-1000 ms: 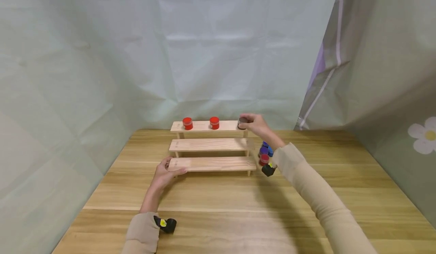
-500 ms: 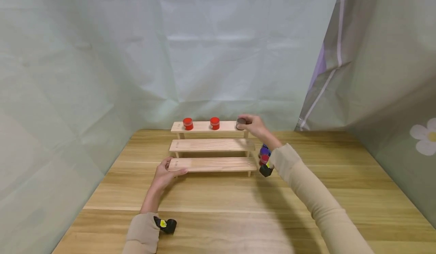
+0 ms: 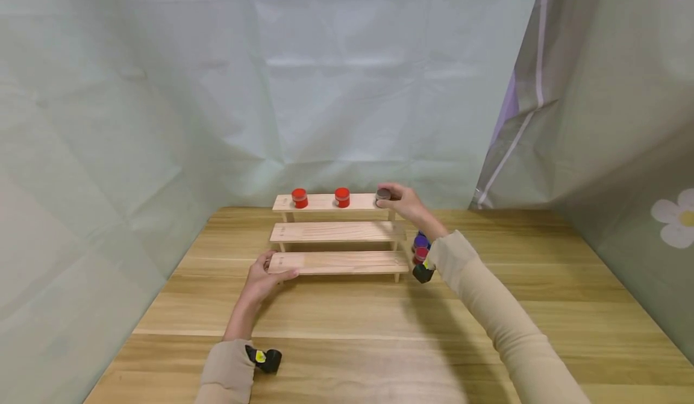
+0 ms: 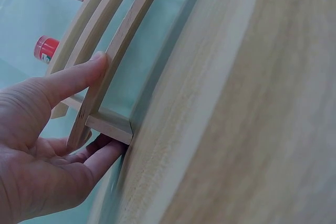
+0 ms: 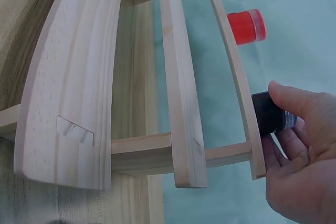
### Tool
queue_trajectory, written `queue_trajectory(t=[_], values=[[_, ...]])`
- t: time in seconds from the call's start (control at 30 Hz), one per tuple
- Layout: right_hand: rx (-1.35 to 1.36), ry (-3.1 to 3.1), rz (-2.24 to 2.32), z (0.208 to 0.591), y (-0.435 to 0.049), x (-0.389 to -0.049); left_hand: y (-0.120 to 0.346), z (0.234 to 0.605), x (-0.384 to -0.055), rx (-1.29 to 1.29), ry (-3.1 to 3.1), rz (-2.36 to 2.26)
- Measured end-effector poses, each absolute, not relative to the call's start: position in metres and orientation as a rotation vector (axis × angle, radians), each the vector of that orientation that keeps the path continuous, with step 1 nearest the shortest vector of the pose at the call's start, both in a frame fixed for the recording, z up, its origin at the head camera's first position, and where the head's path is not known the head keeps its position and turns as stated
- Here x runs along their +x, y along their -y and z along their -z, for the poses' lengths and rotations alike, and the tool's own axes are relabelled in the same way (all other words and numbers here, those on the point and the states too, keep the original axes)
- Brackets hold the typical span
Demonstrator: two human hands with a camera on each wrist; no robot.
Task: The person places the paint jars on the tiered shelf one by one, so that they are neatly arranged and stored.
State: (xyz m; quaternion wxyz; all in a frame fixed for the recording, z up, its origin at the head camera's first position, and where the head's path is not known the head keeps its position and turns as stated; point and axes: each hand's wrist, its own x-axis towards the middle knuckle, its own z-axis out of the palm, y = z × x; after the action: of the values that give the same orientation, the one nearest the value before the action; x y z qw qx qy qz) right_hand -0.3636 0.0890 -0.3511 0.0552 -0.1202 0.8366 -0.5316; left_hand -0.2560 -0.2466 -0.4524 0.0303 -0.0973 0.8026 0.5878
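Note:
A three-tier wooden display stand (image 3: 338, 262) stands on the table. At its left end my left hand (image 3: 261, 280) grips the lowest shelf, thumb on the front edge (image 4: 97, 66) and fingers curled behind and under. My right hand (image 3: 409, 204) pinches a small black paint jar (image 5: 266, 113) between thumb and fingers, its base right at the top shelf's right end. Two red paint jars share that shelf, one near the left end (image 3: 299, 198) and the other (image 3: 342, 197) at the middle. Both lower shelves carry no jars.
Right of the stand, a purple-blue jar (image 3: 420, 243) and a dark red jar (image 3: 420, 254) stand on the wooden table (image 3: 347, 338), partly hidden by my right wrist camera and sleeve. A pale cloth curtain (image 3: 347, 103) hangs close behind the stand.
My right hand has moved slightly left along the top shelf with the black paint jar. My left hand keeps its hold on the stand's lowest shelf.

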Motion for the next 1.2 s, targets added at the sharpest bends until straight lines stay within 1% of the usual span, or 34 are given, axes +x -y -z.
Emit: queue_trajectory(t=[0.5, 0.77, 1.2], values=[[-0.392, -2.568, 1.602, 0.354, -0.088, -0.365, 0.245, 0.450, -0.256, -0.299, -2.475, -1.813], [-0.364, -2.522, 1.722, 0.356, -0.086, -0.366, 0.244, 0.450, -0.258, -0.302, -2.478, -1.816], [-0.337, -2.450, 1.842, 0.356, -0.107, -0.358, 0.239, 0.450, -0.260, -0.282, -2.478, -1.817]])
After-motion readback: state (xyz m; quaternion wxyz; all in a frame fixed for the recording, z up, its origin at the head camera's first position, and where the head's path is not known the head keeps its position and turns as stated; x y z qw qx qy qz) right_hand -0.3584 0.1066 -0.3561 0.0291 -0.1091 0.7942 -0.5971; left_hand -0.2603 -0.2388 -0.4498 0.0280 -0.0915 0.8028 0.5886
